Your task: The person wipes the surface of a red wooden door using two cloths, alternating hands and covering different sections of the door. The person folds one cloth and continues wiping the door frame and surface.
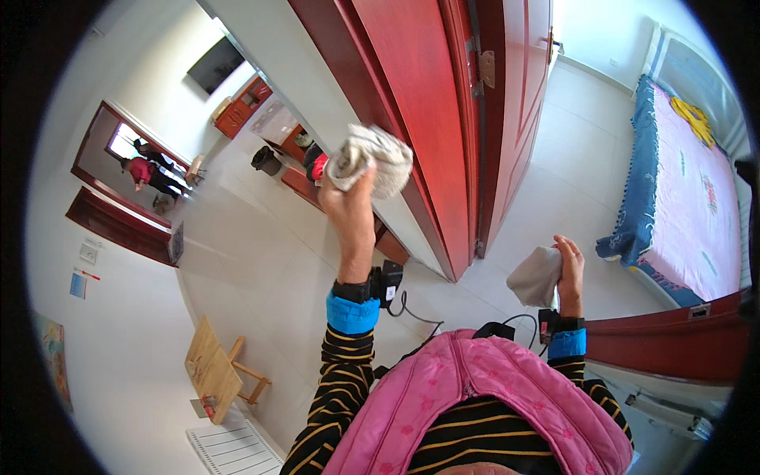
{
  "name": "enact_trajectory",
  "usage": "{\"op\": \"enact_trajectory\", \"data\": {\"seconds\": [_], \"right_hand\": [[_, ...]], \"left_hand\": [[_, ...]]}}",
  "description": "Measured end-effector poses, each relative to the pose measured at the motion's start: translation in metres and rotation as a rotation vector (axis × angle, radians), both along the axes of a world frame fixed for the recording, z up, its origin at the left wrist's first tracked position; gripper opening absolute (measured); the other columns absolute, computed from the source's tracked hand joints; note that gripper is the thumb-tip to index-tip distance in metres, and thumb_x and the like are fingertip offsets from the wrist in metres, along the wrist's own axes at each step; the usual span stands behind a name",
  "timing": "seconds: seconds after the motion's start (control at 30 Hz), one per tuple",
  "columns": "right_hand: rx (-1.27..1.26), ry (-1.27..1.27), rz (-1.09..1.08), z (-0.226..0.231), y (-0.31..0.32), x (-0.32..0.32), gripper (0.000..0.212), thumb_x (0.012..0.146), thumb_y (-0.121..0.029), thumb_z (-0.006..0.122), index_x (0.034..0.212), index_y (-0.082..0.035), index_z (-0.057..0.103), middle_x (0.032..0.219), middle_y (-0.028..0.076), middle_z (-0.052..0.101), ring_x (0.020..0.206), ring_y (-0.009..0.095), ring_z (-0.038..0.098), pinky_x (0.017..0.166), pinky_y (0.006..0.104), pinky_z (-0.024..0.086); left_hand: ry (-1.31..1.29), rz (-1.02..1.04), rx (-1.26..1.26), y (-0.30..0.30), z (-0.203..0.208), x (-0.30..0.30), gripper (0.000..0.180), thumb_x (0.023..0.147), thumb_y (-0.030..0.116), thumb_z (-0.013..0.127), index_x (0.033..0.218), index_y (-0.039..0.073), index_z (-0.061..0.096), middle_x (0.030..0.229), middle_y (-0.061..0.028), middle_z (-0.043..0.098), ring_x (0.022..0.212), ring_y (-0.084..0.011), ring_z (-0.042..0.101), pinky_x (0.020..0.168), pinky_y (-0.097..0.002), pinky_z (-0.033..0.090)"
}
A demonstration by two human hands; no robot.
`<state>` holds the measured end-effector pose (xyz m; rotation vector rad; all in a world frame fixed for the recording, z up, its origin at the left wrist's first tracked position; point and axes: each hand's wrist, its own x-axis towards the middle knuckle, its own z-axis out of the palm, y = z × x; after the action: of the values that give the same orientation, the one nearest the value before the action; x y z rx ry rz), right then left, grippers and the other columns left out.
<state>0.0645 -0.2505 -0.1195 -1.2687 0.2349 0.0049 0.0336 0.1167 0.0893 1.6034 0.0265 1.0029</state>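
My left hand (350, 210) is raised in front of the red wooden door frame (412, 103), its fingers closed around a bunched, off-white cloth (380, 154). The cloth overlaps the frame's edge in the picture; whether it touches the wood I cannot tell. Lower and to the right, my right hand (571, 273) grips a folded light-grey cloth (534, 275), held over the tiled floor of the doorway. Black straps with small devices and cables sit on both wrists, above blue cuffs.
A red door (516, 119) stands open beside the frame. Through the doorway is a bed (689, 198) with yellow gloves (693, 121) on it. At left are a small wooden table (214, 368), a radiator (233, 447), a black bin (266, 161) and a bending person (146, 172).
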Motion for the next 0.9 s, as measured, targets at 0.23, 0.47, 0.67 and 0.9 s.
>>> {"op": "enact_trajectory", "data": {"seconds": [0.23,0.47,0.67,0.9], "right_hand": [[0.005,-0.032,-0.038,0.011,-0.002,-0.005,0.023,0.092,-0.024,0.063,0.101,-0.004,0.068,0.082,0.001,0.063,0.073,0.009,0.056,0.064,0.0212,0.044],[0.001,-0.044,-0.093,0.007,-0.006,-0.010,0.023,0.091,-0.023,0.063,0.101,-0.003,0.068,0.082,0.002,0.063,0.074,0.009,0.056,0.063,0.0218,0.043],[-0.030,-0.034,-0.098,0.006,-0.007,-0.008,0.023,0.091,-0.023,0.063,0.101,-0.003,0.069,0.082,0.001,0.063,0.074,0.009,0.056,0.064,0.0220,0.043],[-0.023,-0.027,-0.069,0.015,-0.003,-0.011,0.023,0.091,-0.024,0.063,0.101,-0.004,0.069,0.082,0.001,0.062,0.073,0.009,0.056,0.064,0.0220,0.044]], "left_hand": [[-0.289,0.071,0.028,-0.002,0.070,0.010,0.031,0.087,0.005,0.066,0.117,-0.003,0.061,0.117,-0.0095,0.064,0.105,-0.0180,0.060,0.094,-0.0332,0.046],[-0.401,0.164,0.305,-0.008,0.084,0.040,0.028,0.087,0.001,0.066,0.114,0.001,0.058,0.110,-0.0077,0.066,0.102,-0.0185,0.063,0.089,-0.0313,0.048],[-0.187,0.283,0.420,-0.007,0.067,0.051,0.032,0.082,0.005,0.071,0.108,0.002,0.052,0.108,-0.0096,0.059,0.101,-0.0191,0.059,0.091,-0.0344,0.047],[-0.173,0.272,0.396,-0.007,0.058,0.049,0.036,0.080,0.007,0.072,0.107,0.003,0.049,0.104,-0.0112,0.060,0.099,-0.0215,0.060,0.090,-0.0349,0.047]]}}
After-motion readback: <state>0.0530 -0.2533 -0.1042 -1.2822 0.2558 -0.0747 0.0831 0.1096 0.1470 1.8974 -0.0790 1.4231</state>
